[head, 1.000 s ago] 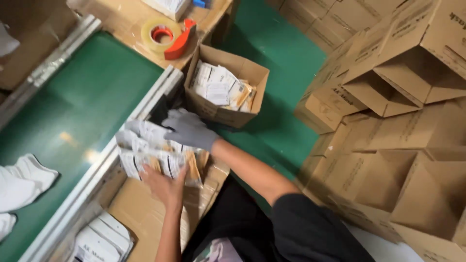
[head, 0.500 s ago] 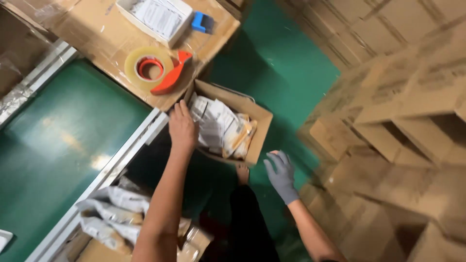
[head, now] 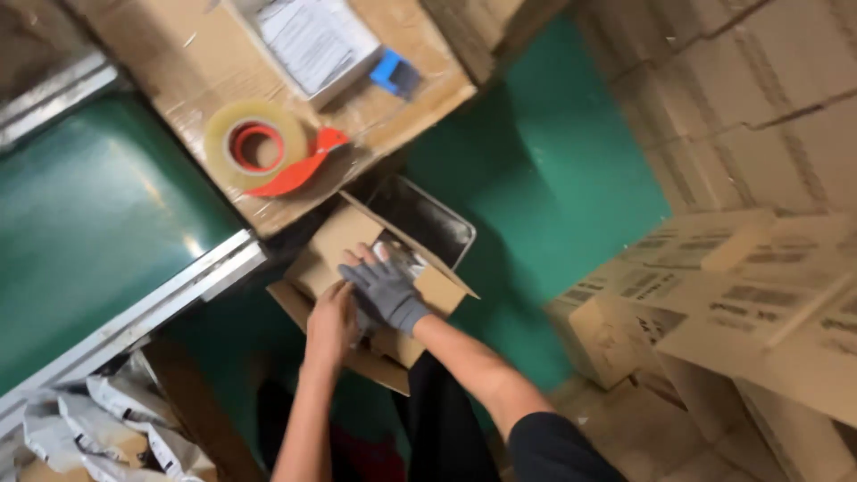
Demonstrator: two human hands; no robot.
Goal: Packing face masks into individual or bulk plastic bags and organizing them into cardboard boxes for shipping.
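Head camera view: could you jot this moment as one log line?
left hand: bare, on cardboard box | right hand: grey glove, inside box | tape roll: untouched

A packing warehouse: stacked cardboard cartons, tape dispenser, green conveyor belt

tape roll seemingly behind box

The right hand wears a grey glove. The glove looks knitted and soft, and it fits close over the fingers. It stops at the wrist with a snug cuff. Above the glove the arm is bare up to the elbow, and then a black sleeve begins near the shoulder. The left hand has no glove on it, and the left arm is bare too. The legs are in dark trousers
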